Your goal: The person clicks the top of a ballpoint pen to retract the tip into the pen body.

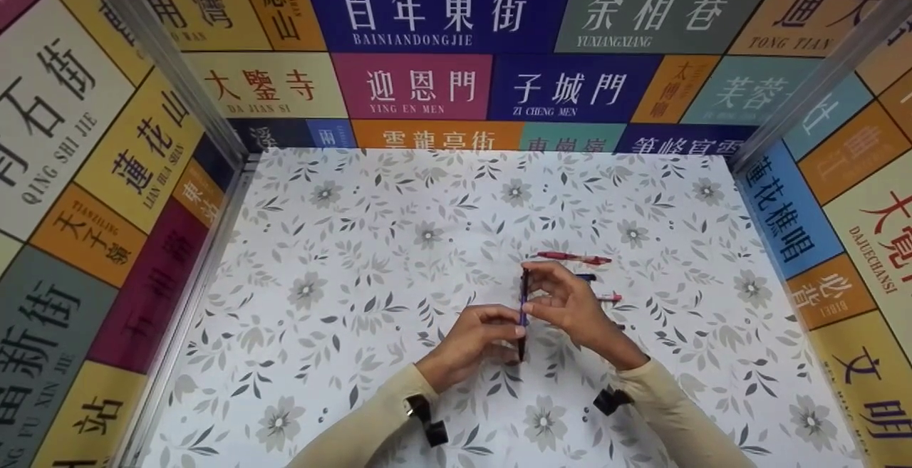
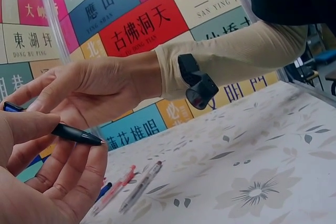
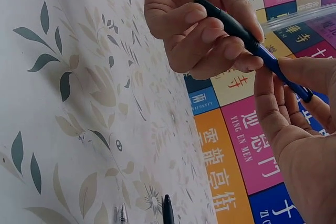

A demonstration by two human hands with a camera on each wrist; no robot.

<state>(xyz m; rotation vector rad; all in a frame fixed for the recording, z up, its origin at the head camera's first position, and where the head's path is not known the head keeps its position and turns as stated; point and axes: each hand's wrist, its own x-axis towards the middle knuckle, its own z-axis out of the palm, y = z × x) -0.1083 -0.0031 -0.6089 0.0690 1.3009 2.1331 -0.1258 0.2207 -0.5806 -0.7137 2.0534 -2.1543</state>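
Both hands hold a blue ballpoint pen (image 1: 524, 317) with a black grip above the table; in the head view its tip points toward the person. The left hand (image 1: 474, 340) pinches the black grip section (image 3: 231, 27) between thumb and fingers, leaving the metal tip exposed in the right wrist view. At the other end, the right hand (image 1: 570, 304) has thumb and fingers on the blue barrel (image 3: 270, 61). Partly behind the right hand lie a red pen (image 1: 559, 255), a dark blue pen (image 1: 587, 278) and a clear pen with a pink end (image 1: 614, 296).
A white table (image 1: 356, 382) with a grey floral print lies beneath. Panels with street names enclose it at the back (image 1: 427, 19), left (image 1: 64, 283) and right (image 1: 869, 283). A black pen (image 3: 168, 211) shows low in the right wrist view.
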